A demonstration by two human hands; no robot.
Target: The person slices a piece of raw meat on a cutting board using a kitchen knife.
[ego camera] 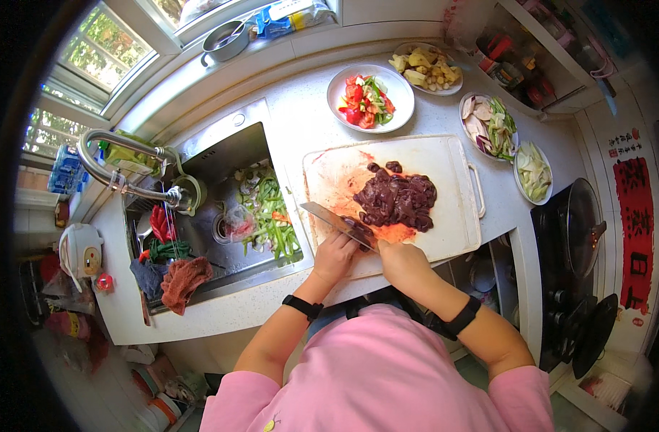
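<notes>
A white plastic cutting board (448,162) with reddish stains lies before me. My right hand (407,263) is closed around the handle of a cleaver (334,220), whose broad blade points to the upper left. Beside the blade my left hand (334,254) presses with bent fingers on dark raw meat, partly hidden by the cleaver. A heap of sliced dark red meat, perhaps liver (397,200), sits just beyond the blade on the board, with small pieces at its upper edge.
Left is a steel sink (200,254) with green vegetable scraps (275,221) and a curved faucet (97,162). Beyond the board stand a plate of cut peppers (337,110) and several plates of chopped food. A stove with a lidded pan (580,232) is at right.
</notes>
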